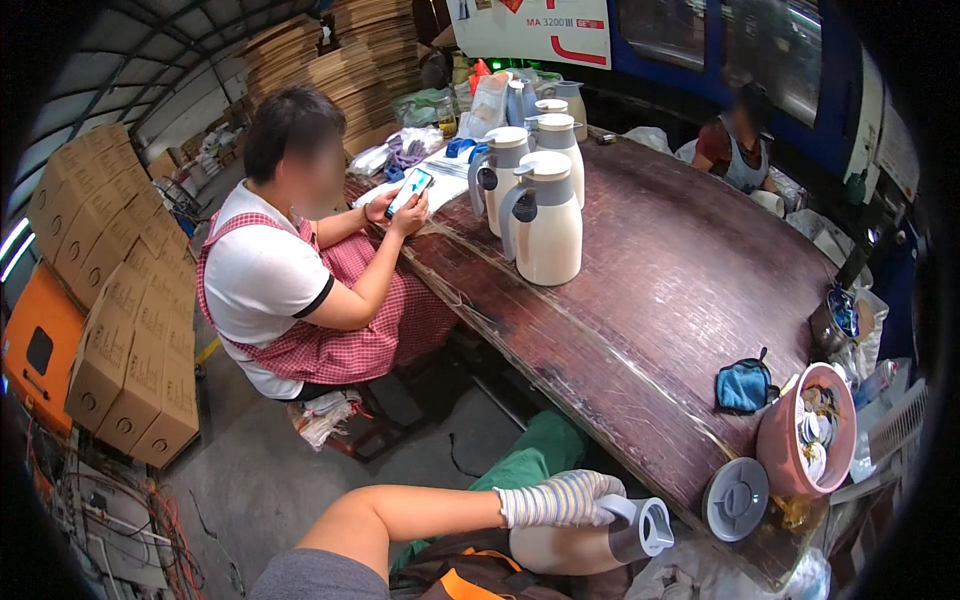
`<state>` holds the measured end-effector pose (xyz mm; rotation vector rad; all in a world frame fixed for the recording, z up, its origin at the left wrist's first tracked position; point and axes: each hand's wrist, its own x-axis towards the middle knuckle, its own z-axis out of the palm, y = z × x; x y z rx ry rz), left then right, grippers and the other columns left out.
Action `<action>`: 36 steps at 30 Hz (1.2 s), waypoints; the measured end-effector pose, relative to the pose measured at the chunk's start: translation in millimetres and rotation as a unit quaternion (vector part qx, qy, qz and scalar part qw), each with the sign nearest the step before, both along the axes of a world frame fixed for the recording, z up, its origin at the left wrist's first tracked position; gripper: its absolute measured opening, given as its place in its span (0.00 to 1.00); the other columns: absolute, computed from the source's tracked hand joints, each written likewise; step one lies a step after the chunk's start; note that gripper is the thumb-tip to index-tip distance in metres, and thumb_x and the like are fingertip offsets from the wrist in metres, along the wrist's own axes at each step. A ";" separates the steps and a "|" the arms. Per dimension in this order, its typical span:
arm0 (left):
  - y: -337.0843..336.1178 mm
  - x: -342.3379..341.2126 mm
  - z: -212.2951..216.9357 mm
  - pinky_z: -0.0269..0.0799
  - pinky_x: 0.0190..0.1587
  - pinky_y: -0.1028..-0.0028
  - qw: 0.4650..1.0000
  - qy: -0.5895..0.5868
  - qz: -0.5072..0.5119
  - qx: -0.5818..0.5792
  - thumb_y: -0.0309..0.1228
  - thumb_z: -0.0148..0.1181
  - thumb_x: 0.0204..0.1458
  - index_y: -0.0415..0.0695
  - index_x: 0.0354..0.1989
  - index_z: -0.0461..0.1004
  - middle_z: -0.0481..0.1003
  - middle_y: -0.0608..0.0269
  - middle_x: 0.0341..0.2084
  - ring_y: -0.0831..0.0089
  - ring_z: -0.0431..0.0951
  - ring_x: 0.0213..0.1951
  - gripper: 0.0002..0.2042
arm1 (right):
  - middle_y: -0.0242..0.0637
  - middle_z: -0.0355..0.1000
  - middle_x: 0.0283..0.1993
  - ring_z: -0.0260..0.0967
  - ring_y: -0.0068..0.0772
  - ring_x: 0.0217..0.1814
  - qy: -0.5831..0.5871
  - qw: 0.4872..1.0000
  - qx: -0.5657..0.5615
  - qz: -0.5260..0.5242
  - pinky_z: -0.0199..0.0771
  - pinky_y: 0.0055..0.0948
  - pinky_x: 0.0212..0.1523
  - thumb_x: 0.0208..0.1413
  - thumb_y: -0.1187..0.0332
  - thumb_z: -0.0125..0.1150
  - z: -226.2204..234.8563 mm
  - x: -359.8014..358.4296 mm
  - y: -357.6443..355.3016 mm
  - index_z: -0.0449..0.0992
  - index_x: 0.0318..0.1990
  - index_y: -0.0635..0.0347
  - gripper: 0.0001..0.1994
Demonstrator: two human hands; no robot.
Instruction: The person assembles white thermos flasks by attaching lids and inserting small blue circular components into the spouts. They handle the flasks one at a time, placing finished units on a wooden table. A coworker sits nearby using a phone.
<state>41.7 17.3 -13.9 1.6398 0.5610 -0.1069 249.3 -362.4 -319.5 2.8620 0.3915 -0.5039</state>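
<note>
A cream vacuum jug (585,545) with a grey collar and loop handle lay on its side at the lower edge of the view, below the near rim of the dark wooden table (660,300). Its long axis ran roughly left to right, with the body toward the person's lap and the open mouth and handle pointing right. The left hand (560,498), in a striped knit glove, was closed over the upper side of the jug near the collar, the fingers curled toward the handle. The right hand was not visible, so its grip could not be told.

Judged from this pose, the jug would be handled best if kept steady against the lap, the gloved hand close to the collar so that the smooth body could not roll.

On the table just to the right lay a loose grey lid (736,498), and beside it a pink tub (790,440) holding small parts. A blue cloth (742,388) lay near the tub. Farther up the table stood a cluster of finished jugs (545,215), upright. A seated co-worker in a checked apron (340,330) held a phone (408,191) at the far left edge; another person (740,140) sat at the far end.
</note>
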 end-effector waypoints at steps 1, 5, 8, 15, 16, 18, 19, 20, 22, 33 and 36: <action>0.0 -0.2 2.6 0.67 0.40 0.75 1.000 -0.002 -0.002 0.016 0.29 0.61 0.46 0.46 0.43 0.74 0.75 0.68 0.28 0.77 0.73 0.33 0.14 | 0.57 0.65 0.58 0.63 0.56 0.58 -0.004 1.000 -0.002 0.002 0.65 0.41 0.56 0.52 0.49 0.59 -1.1 0.0 -0.5 0.65 0.57 0.70 0.34; 0.3 -0.9 2.8 0.67 0.41 0.74 1.000 -0.014 0.000 0.005 0.29 0.60 0.46 0.46 0.43 0.74 0.75 0.68 0.29 0.76 0.73 0.34 0.13 | 0.57 0.64 0.59 0.63 0.57 0.59 -0.006 1.000 -0.014 -0.003 0.65 0.41 0.57 0.52 0.48 0.59 -3.5 0.1 0.2 0.65 0.57 0.71 0.35; 0.6 -1.4 -1.3 0.67 0.42 0.75 1.000 -0.018 0.002 -0.007 0.28 0.60 0.47 0.46 0.42 0.74 0.75 0.68 0.29 0.77 0.73 0.35 0.13 | 0.57 0.64 0.59 0.62 0.57 0.59 0.003 1.000 -0.015 -0.005 0.65 0.41 0.57 0.52 0.48 0.59 -1.7 1.4 -1.9 0.65 0.57 0.71 0.35; -0.5 -3.9 -2.2 0.67 0.42 0.75 0.999 -0.025 0.021 -0.010 0.28 0.60 0.46 0.45 0.43 0.74 0.76 0.67 0.29 0.77 0.73 0.35 0.14 | 0.57 0.63 0.59 0.62 0.58 0.60 0.017 1.000 -0.015 -0.007 0.64 0.41 0.57 0.52 0.48 0.59 -1.2 -2.3 -2.7 0.64 0.58 0.71 0.35; -0.6 -3.0 -0.9 0.67 0.42 0.75 0.999 -0.023 0.020 -0.012 0.28 0.60 0.46 0.45 0.43 0.74 0.76 0.67 0.29 0.76 0.73 0.35 0.14 | 0.57 0.63 0.59 0.61 0.58 0.60 0.019 1.000 -0.016 -0.009 0.64 0.41 0.58 0.52 0.48 0.59 -0.7 -0.9 -4.4 0.64 0.58 0.71 0.35; -1.6 -2.6 -3.4 0.68 0.41 0.74 1.000 -0.020 0.022 0.008 0.28 0.60 0.46 0.45 0.44 0.74 0.76 0.67 0.29 0.76 0.73 0.35 0.14 | 0.58 0.63 0.60 0.61 0.58 0.60 0.025 1.000 -0.007 -0.012 0.64 0.41 0.58 0.52 0.48 0.59 -0.4 -0.1 -4.9 0.64 0.58 0.71 0.35; -2.4 -2.2 -4.4 0.68 0.41 0.74 0.999 -0.019 0.023 0.018 0.28 0.60 0.46 0.45 0.44 0.74 0.76 0.67 0.29 0.76 0.73 0.35 0.14 | 0.58 0.63 0.60 0.61 0.58 0.60 0.028 0.999 -0.014 -0.013 0.64 0.41 0.58 0.52 0.48 0.59 -1.5 -4.1 -5.4 0.64 0.58 0.71 0.35; -2.1 -0.9 -2.2 0.68 0.40 0.74 1.000 -0.002 0.020 0.008 0.28 0.60 0.46 0.45 0.44 0.74 0.75 0.67 0.28 0.77 0.73 0.34 0.14 | 0.58 0.63 0.60 0.61 0.58 0.60 0.029 0.999 -0.013 -0.015 0.64 0.41 0.58 0.52 0.48 0.59 -1.8 -3.3 -5.8 0.64 0.58 0.71 0.35; -0.9 2.1 4.4 0.68 0.39 0.75 0.999 0.031 0.013 -0.011 0.28 0.60 0.46 0.45 0.44 0.74 0.75 0.68 0.28 0.77 0.73 0.33 0.14 | 0.58 0.63 0.60 0.61 0.58 0.60 0.034 0.999 -0.010 -0.021 0.64 0.41 0.58 0.52 0.48 0.59 -1.7 -3.6 -8.5 0.64 0.58 0.71 0.35; -9.9 1.0 0.2 0.67 0.41 0.76 1.000 -0.012 0.024 -0.015 0.28 0.60 0.46 0.44 0.44 0.73 0.74 0.69 0.29 0.78 0.72 0.35 0.14 | 0.58 0.62 0.61 0.60 0.59 0.61 0.060 0.997 0.011 -0.039 0.63 0.41 0.59 0.52 0.48 0.59 3.0 -12.5 -18.9 0.64 0.58 0.70 0.36; -7.0 2.4 -8.3 0.67 0.43 0.76 0.999 -0.040 0.005 -0.006 0.28 0.60 0.47 0.43 0.45 0.73 0.75 0.68 0.31 0.78 0.72 0.36 0.15 | 0.58 0.62 0.61 0.59 0.59 0.62 0.074 0.995 0.026 -0.055 0.63 0.41 0.59 0.52 0.48 0.59 11.0 -19.9 -29.1 0.64 0.58 0.70 0.36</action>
